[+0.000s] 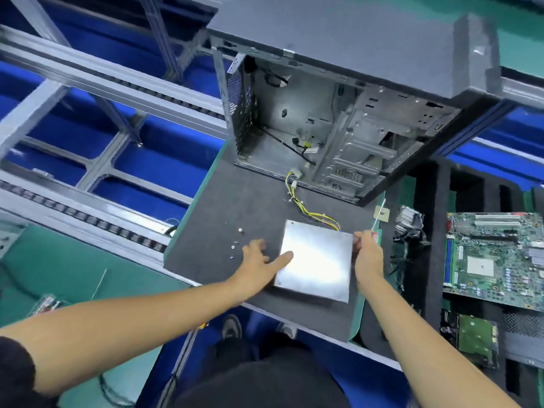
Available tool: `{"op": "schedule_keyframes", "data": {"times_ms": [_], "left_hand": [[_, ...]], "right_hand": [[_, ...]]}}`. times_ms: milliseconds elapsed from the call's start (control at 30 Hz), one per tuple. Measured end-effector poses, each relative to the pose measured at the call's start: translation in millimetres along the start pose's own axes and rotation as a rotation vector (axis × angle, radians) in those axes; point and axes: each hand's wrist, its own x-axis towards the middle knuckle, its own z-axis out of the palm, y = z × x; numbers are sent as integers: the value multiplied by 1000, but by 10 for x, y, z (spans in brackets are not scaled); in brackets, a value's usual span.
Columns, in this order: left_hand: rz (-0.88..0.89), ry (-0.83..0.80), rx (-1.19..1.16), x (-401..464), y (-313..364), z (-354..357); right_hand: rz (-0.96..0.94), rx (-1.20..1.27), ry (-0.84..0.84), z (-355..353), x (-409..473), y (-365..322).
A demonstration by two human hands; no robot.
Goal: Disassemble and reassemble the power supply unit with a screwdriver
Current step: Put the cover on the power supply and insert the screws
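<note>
PSU [316, 260] lies flat on the grey mat [212, 207], its plain metal face up, just short of the mat's near edge and close to its right edge. Yellow and black wires [309, 212] run from its far side toward the open case [323, 128], which stands at the far end of the mat. The left hand [260, 260] is spread with fingers relaxed, one fingertip touching the PSU's left edge. The right hand [366, 254] pinches the far right corner of the PSU; an orange-handled screwdriver [378, 219] shows beside that hand, but whether the fingers hold it I cannot tell. Loose screws [237, 240] lie on bare mat left of the left hand. A motherboard [497, 257] rests in black foam to the right, well apart.
</note>
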Motion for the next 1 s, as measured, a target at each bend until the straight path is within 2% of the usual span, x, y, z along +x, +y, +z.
{"op": "schedule_keyframes", "data": {"times_ms": [33,67,133,300,433,600,867,1000], "left_hand": [[-71,-101,-6,-8,-13,-11],[-58,-140,13,-1,-31,8],[3,-108,15,8,-39,92],[29,1,21,38,-68,170],[-3,8,-132,46,-105,126],[29,13,-101,19,-125,180],[70,52,-18,70,-79,176],[152,5,202,123,-151,94]], "right_hand": [[-9,-7,-6,12,-17,1],[-22,-20,-13,15,-31,10],[-47,-55,-28,30,-99,50],[-35,-13,7,88,-233,134],[56,-64,53,100,-218,145],[121,-61,50,85,-220,154],[90,-67,93,128,-220,174],[85,-89,93,142,-225,163]]}}
